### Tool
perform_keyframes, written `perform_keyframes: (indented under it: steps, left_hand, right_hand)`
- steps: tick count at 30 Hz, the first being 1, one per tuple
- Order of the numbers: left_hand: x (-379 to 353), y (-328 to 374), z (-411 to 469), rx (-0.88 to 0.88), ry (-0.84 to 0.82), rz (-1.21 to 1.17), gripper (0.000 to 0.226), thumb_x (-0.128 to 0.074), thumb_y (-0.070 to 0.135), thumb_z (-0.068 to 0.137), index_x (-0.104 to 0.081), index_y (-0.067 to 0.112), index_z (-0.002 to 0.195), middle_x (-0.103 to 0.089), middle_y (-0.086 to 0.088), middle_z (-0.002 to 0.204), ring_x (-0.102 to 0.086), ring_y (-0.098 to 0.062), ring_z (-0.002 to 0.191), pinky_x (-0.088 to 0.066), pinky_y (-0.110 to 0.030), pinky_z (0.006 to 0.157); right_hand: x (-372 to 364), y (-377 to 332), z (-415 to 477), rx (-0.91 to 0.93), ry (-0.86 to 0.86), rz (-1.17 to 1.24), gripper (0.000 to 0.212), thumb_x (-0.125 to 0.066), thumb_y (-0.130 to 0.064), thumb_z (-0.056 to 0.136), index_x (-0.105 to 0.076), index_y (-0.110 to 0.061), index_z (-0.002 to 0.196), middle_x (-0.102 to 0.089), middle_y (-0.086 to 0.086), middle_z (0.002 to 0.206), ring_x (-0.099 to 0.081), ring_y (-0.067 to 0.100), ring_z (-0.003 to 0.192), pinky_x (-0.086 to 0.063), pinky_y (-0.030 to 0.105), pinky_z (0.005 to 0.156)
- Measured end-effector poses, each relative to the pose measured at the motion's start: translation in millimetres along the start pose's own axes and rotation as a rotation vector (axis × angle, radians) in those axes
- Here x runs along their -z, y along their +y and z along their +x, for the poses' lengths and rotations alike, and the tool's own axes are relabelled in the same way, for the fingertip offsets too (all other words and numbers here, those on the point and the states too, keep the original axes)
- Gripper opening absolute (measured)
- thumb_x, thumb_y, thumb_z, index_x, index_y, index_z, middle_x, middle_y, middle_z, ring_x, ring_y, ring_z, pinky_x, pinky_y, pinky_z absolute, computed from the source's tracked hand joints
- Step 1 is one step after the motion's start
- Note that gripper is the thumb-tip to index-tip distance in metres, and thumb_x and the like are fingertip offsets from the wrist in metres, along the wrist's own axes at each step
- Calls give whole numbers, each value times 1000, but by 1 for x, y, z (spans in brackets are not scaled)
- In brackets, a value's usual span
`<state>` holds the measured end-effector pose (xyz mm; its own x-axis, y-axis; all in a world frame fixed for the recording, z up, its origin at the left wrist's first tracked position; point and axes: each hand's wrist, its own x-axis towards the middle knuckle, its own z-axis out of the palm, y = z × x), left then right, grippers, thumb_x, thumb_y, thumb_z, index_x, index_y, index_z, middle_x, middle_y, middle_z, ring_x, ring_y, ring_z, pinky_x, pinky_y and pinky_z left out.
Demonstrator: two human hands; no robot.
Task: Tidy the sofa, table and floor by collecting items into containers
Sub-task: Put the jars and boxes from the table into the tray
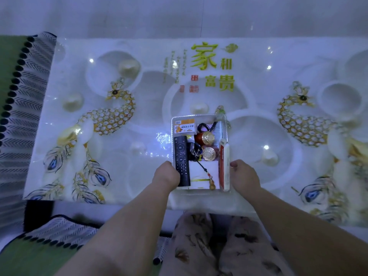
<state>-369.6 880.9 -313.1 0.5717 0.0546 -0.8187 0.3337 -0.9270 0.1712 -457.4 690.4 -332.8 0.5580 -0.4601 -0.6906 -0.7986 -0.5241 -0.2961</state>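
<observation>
**Both Hands on the Filled Tray**

A clear plastic tray point(172, 140) stood on the glossy peacock-printed table point(119, 120), close to the near edge and straight ahead of the person. The left hand point(166, 174) held its left side, fingers curled in over the rim beside a black remote point(180, 154). The right hand point(245, 174) gripped the right wall, fingers curled and the thumb at the rim. Neither hand held anything else.

The tray was crowded. The remote lay lengthwise along the left wall. An orange-labelled packet point(184, 126) filled the far left corner, with a loop of black cord point(205, 126) beside it. Two gold-lidded jars point(208, 137) sat in the middle, one behind the other, and a dark bunch of what looked like keys point(194, 149) lay between them and the remote. A flat white box point(202, 172) took the near end; a gourd charm point(212, 184) on a black string lay across it. A red-and-white carton point(224, 166) stood on edge against the right wall.

Just outside the far right corner lay a small clear thing point(221, 114) with a touch of green, too blurred to name. A green sofa point(10, 56) with a patterned, bobble-edged cover point(29, 80) lay off to the left, and patterned trousers point(199, 246) showed below the table edge.
</observation>
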Motion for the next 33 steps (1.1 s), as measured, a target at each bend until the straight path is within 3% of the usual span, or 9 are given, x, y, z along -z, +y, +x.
perform_keyframes:
  steps: [4, 7, 10, 15, 19, 23, 25, 28, 33]
  left_hand:
    - [-1, 7, 0, 33, 7, -27, 22, -38, 2, 93, -46, 19, 104, -53, -16, 132, -52, -31, 118, -42, -30, 93]
    - [1, 9, 3, 47, 29, -16, 24, -39, 3, 93, -41, 19, 76, -57, -8, 103, -53, -30, 104, -40, -28, 83]
    - [2, 14, 2, 38, 32, 67, 16, -39, 2, 92, -53, 2, 99, -63, -15, 107, -59, -33, 112, -47, -33, 83]
    - [-3, 16, 4, 57, 41, 107, 16, -42, 2, 86, -51, 0, 100, -63, -19, 97, -62, -35, 105, -47, -32, 70]
    - [-12, 21, -6, 45, 30, 169, 35, -44, 3, 84, -56, -8, 114, -64, -23, 113, -62, -35, 107, -53, -35, 81]
    - [-17, 37, -18, -21, 5, 251, 6, -46, 4, 85, -49, 2, 79, -67, -18, 100, -63, -33, 91, -42, -27, 63]
    - [-19, 46, -20, -38, 8, 279, 21, -47, 3, 85, -40, 8, 65, -58, -9, 74, -54, -27, 74, -38, -24, 55]
    - [-23, 69, -30, -64, 7, 311, 25, -47, 4, 85, -39, 11, 62, -45, -3, 65, -47, -22, 67, -32, -24, 47]
    - [-34, 117, -36, -149, -6, 387, 21, -43, 9, 87, -42, 11, 66, -47, -3, 71, -49, -24, 76, -38, -23, 58]
  right_hand:
    - [-1, 3, 10, -12, -58, 30, 30, -45, -11, 91, -58, -10, 118, -63, 12, 122, -55, 30, 116, -42, 30, 94]
    - [-1, 2, 12, -15, -61, 81, 27, -47, -7, 87, -61, -8, 110, -65, 13, 115, -57, 31, 111, -43, 30, 89]
    - [1, 4, 14, -12, -12, 140, 21, -49, -5, 85, -60, -7, 103, -66, 14, 108, -58, 32, 105, -44, 31, 86]
    - [11, 10, 14, 14, -10, 191, 12, -52, -6, 81, -56, -16, 88, -67, 11, 101, -60, 30, 97, -46, 31, 80]
    - [19, 22, 9, -1, 7, 180, 14, -54, -8, 82, -59, -14, 93, -68, 10, 101, -61, 28, 97, -46, 30, 78]
    - [30, 38, 2, -18, 10, 179, 15, -53, -9, 84, -59, -12, 97, -67, 10, 102, -60, 28, 98, -46, 30, 78]
    - [37, 45, 0, -27, 17, 175, 17, -53, -9, 84, -59, -11, 99, -66, 10, 104, -60, 29, 99, -45, 29, 77]
    - [55, 60, -3, -47, 45, 192, 19, -51, -6, 84, -60, -10, 101, -65, 12, 106, -59, 30, 99, -46, 30, 78]
    - [92, 85, 3, -88, 93, 226, 22, -50, -5, 85, -59, -8, 104, -64, 13, 111, -58, 32, 105, -46, 31, 83]
